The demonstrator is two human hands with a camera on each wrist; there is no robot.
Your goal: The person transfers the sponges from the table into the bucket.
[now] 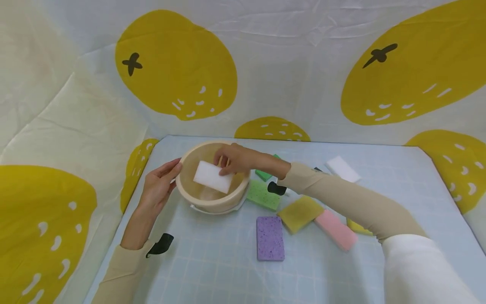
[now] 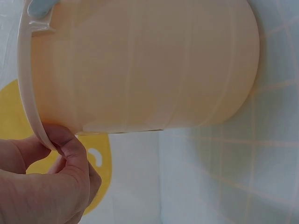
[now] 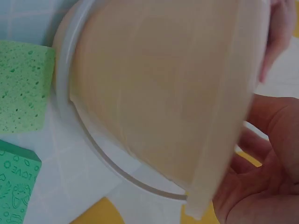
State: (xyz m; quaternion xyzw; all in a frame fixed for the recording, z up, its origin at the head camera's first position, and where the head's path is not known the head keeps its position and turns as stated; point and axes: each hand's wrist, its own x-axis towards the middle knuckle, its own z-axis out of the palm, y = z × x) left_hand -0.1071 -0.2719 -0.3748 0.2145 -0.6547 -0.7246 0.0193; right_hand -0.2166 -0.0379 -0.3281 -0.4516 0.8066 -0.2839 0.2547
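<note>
My left hand [image 1: 156,188] pinches the left rim of a cream plastic bucket [image 1: 214,206], which stands upright. In the left wrist view, the thumb and curled fingers of that hand [image 2: 60,172] hold the rim edge. Over the bucket's mouth, my right hand [image 1: 238,158] pinches a white rectangular sponge [image 1: 212,176] by its right end. The sponge lies tilted within the opening; whether it touches the inside wall I cannot tell. In the right wrist view the bucket wall [image 3: 159,84] hides the sponge and the fingertips of the right hand [image 3: 266,172].
Right of the bucket lie a light green sponge [image 1: 263,195], a darker green one [image 1: 263,175], an olive-yellow one [image 1: 301,213], a purple one [image 1: 270,238] and a pink one [image 1: 336,230]. A yellow sponge [image 1: 358,228] and a white one [image 1: 343,169] lie around my right sleeve.
</note>
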